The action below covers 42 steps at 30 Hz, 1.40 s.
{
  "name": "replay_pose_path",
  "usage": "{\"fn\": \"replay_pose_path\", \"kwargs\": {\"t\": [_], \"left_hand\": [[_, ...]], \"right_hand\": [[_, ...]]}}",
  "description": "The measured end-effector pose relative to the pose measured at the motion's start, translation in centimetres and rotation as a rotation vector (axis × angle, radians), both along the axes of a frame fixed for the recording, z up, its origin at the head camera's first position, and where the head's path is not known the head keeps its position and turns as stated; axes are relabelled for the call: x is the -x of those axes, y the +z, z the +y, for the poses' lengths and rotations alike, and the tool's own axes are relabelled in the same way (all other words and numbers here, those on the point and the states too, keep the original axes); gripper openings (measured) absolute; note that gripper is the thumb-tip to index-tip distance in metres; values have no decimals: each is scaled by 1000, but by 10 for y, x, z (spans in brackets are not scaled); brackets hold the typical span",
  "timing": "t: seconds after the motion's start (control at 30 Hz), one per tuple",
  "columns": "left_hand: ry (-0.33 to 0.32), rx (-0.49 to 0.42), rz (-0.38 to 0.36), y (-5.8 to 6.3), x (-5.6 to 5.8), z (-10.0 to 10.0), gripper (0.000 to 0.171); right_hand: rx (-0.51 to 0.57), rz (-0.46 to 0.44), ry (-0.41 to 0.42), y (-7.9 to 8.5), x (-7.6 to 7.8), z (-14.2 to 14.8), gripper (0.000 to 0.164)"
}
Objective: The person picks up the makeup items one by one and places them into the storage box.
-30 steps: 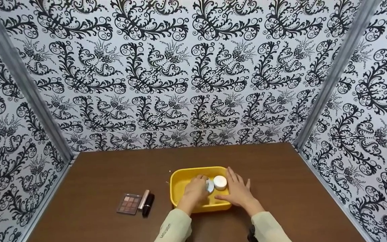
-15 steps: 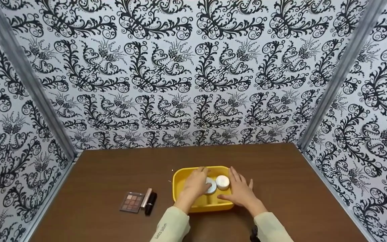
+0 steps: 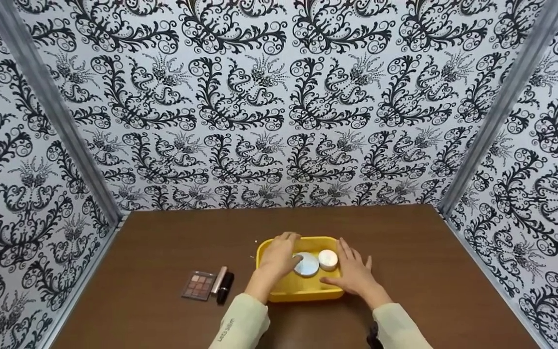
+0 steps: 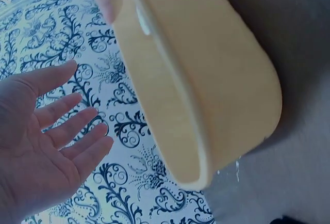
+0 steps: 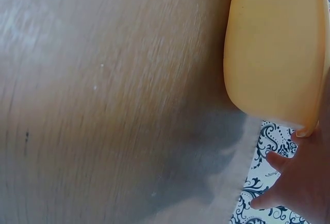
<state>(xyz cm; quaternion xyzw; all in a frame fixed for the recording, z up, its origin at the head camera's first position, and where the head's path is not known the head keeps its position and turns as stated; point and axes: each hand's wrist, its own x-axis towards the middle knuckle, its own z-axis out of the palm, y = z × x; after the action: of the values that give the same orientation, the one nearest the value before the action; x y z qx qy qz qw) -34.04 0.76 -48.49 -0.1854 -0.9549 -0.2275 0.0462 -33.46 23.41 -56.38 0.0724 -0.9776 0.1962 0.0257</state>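
A yellow plastic basin (image 3: pixel 303 295) stands on the brown table. Inside it, right of the middle, lie a pale round flat disc (image 3: pixel 308 266), perhaps a compact, and a small white round jar (image 3: pixel 328 260) beside it. My left hand (image 3: pixel 278 259) hovers over the basin's left part, its thumb close to the disc. In the left wrist view that hand (image 4: pixel 56 141) has its fingers loosely extended and holds nothing. My right hand (image 3: pixel 354 271) rests at the basin's right rim, fingers spread and thumb reaching inward. The right wrist view shows its fingers (image 5: pixel 278 161) spread by the rim.
Left of the basin on the table (image 3: pixel 187 242) lie an eyeshadow palette (image 3: pixel 198 285), a pinkish slim tube (image 3: pixel 219 280) and a black tube (image 3: pixel 225 288) side by side. Patterned walls (image 3: pixel 279 121) enclose the table at the back and sides.
My left hand has let go of the pale disc and moved left, its fingers straightening; the disc now shows more fully. The right hand stays at the rim. The head view has shifted slightly.
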Motion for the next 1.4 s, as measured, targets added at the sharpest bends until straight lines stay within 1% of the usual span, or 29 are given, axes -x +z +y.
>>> {"fn": "replay_pose_path", "kwargs": {"t": [0.17, 0.33, 0.47, 0.6, 0.77, 0.93, 1.1, 1.2, 1.3, 1.4], "left_hand": [[12, -43, 11, 5, 1, -9, 46], [25, -68, 8, 9, 1, -25, 46], [36, -92, 30, 11, 1, -38, 47], [58, -96, 52, 11, 2, -52, 46], [77, -97, 80, 5, 0, -71, 45], [122, -105, 88, -4, -5, -94, 44], [174, -98, 49, -13, -8, -112, 46], [202, -72, 16, -19, -11, -120, 47], [226, -51, -1, -27, -14, -128, 47], [247, -48, -18, -35, -18, -135, 47]], "right_hand": [[-1, 3, -4, 0, -1, 1, 118], [-1, -16, 0, -1, 0, 1, 118], [-12, -15, 2, -1, 4, 3, 117], [-10, -13, 5, 0, 6, 5, 117], [4, -10, 3, -1, 4, 5, 116], [11, -4, 11, -2, 3, 2, 115], [6, 3, 5, -1, 3, 1, 115], [1, -2, 0, 0, 4, 1, 114], [-4, -15, 1, -1, 3, 1, 115], [5, -24, 3, -1, 1, 1, 114]]}}
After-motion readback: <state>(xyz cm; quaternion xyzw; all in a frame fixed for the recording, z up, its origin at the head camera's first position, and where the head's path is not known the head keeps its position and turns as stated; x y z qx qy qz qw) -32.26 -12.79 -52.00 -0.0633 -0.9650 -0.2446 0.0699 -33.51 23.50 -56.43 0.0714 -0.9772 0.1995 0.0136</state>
